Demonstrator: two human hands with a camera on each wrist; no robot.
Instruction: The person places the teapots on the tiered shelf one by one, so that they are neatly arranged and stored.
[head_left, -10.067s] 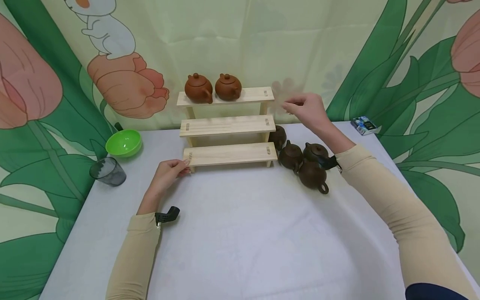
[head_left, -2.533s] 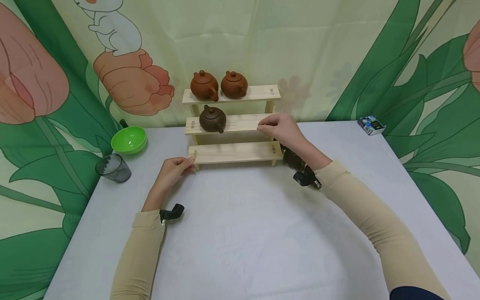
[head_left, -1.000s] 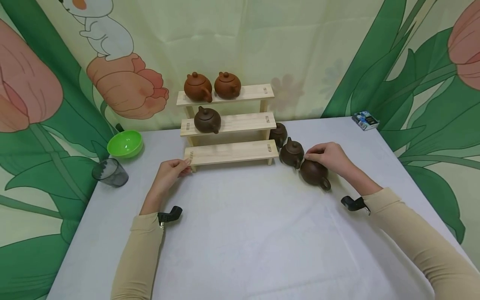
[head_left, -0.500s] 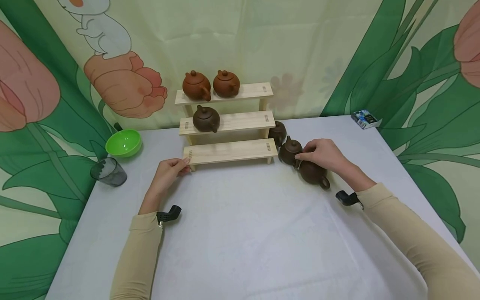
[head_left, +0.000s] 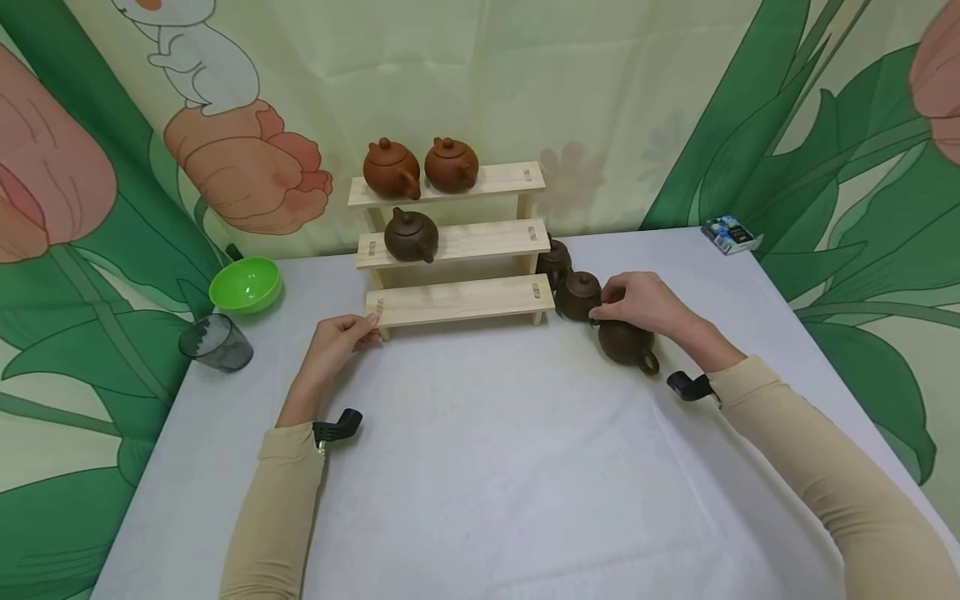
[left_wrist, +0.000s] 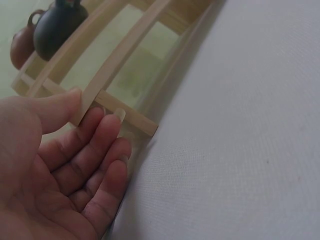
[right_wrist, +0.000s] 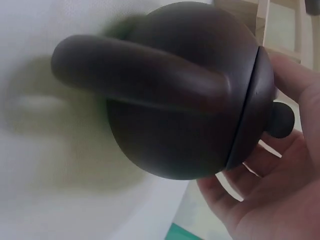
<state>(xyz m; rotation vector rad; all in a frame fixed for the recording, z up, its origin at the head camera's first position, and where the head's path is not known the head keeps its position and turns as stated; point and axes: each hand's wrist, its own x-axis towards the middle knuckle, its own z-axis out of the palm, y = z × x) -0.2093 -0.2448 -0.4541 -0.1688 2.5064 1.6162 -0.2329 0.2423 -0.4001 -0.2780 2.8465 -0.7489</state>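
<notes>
My left hand (head_left: pixel 335 343) pinches the left end of the lowest step of a pale wooden three-tier stand (head_left: pixel 465 302), thumb on top and fingers below. My right hand (head_left: pixel 648 304) reaches over a dark brown teapot (head_left: pixel 624 343) with its ring handle toward me. The thumb and fingers of that hand pinch at the near side of a second dark brown teapot (head_left: pixel 577 296), by the stand's right end; the front teapot hides the fingertips in the right wrist view. Behind stands a third dark teapot (head_left: pixel 556 262), partly hidden by the stand.
Two reddish-brown teapots (head_left: pixel 392 171) sit on the top step, and a dark teapot (head_left: pixel 411 237) on the middle step's left. A green bowl (head_left: pixel 246 285) and a grey tumbler (head_left: pixel 217 343) are at the left edge. A small box (head_left: pixel 727 234) lies at the back right.
One dark teapot went from the table onto the middle step. My right hand then came back to the remaining dark teapots and shifted left to the second one. The left hand stayed on the stand.
</notes>
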